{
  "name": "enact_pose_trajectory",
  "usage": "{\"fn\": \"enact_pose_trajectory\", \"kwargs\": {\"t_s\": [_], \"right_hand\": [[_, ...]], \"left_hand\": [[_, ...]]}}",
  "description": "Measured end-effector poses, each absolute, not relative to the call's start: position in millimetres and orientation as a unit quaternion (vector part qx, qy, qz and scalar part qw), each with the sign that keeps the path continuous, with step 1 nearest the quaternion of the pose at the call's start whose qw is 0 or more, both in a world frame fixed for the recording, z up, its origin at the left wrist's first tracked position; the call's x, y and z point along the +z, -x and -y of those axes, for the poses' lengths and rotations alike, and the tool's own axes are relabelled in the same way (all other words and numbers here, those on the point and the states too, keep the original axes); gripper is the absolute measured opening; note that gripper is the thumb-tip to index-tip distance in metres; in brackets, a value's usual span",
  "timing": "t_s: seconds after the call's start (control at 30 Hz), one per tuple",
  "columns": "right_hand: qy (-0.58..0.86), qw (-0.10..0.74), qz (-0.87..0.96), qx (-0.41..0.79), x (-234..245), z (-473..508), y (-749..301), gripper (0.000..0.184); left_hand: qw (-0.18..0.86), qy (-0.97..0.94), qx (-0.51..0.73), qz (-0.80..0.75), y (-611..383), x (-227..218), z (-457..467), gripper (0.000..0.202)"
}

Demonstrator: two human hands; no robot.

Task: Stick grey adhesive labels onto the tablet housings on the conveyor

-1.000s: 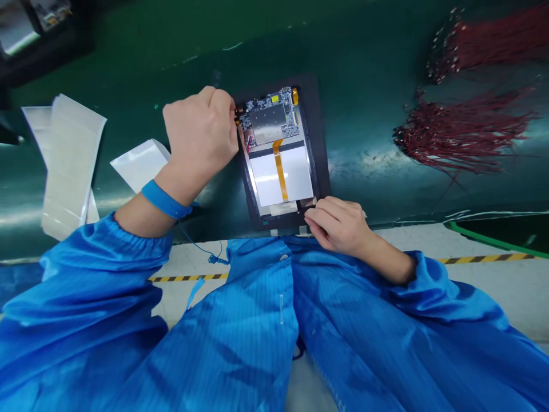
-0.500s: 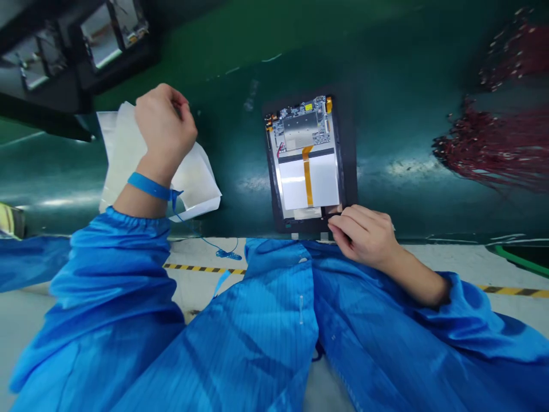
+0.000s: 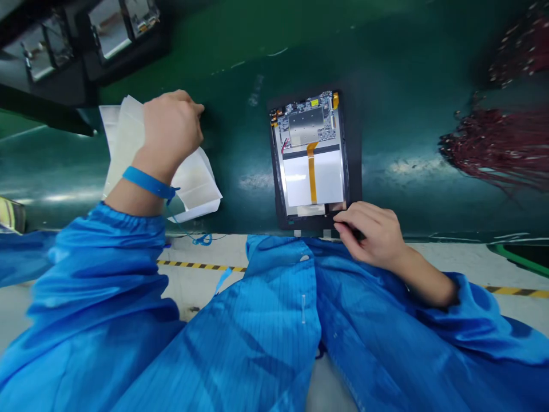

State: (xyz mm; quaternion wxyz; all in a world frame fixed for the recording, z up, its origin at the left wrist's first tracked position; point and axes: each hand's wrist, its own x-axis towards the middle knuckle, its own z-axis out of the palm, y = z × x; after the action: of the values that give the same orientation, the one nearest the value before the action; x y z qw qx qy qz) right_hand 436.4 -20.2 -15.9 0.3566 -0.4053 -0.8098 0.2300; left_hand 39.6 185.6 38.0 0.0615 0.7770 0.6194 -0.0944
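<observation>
An opened tablet (image 3: 312,166) lies on a black mat (image 3: 352,143), with a circuit board (image 3: 305,123) exposed at its far end and an orange flex cable (image 3: 313,171) running down a white panel. My right hand (image 3: 369,233) grips the tablet's lower right edge, and its fingertips partly hide a dark part there. My left hand (image 3: 171,134) is away from the tablet, curled with its fingers closed above white paper sheets (image 3: 195,189). Its fingertips are hidden, so I cannot see any small item in them.
Bundles of dark red wires (image 3: 500,149) lie at the right of the green bench. Dark trays (image 3: 77,43) stand at the upper left. A blue wrist strap (image 3: 148,182) circles my left wrist. Yellow-and-black tape (image 3: 201,265) marks the floor below.
My left hand has left the tablet's far corner and moved left over the white sheets, which now lie more spread out. My right hand stays at the tablet's lower edge.
</observation>
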Motion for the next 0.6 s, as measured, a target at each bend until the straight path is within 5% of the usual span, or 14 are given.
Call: {"fn": "enact_pose_trajectory", "kwargs": {"t_s": [0.17, 0.27, 0.4, 0.6], "right_hand": [[0.557, 0.377, 0.699, 0.245, 3, 12, -458, 0.014], [0.619, 0.312, 0.697, 0.185, 0, 3, -464, 0.02], [0.626, 0.232, 0.724, 0.173, -13, 1, -450, 0.034], [0.597, 0.37, 0.584, 0.407, -7, -3, -421, 0.04]], "left_hand": [[0.026, -0.761, -0.043, -0.646, -62, 67, -145, 0.046], [0.189, -0.764, 0.104, -0.608, -89, 62, -90, 0.051], [0.512, -0.639, 0.117, -0.562, -122, 35, -22, 0.079], [0.562, -0.56, 0.205, -0.573, -134, 17, -14, 0.075]]}}
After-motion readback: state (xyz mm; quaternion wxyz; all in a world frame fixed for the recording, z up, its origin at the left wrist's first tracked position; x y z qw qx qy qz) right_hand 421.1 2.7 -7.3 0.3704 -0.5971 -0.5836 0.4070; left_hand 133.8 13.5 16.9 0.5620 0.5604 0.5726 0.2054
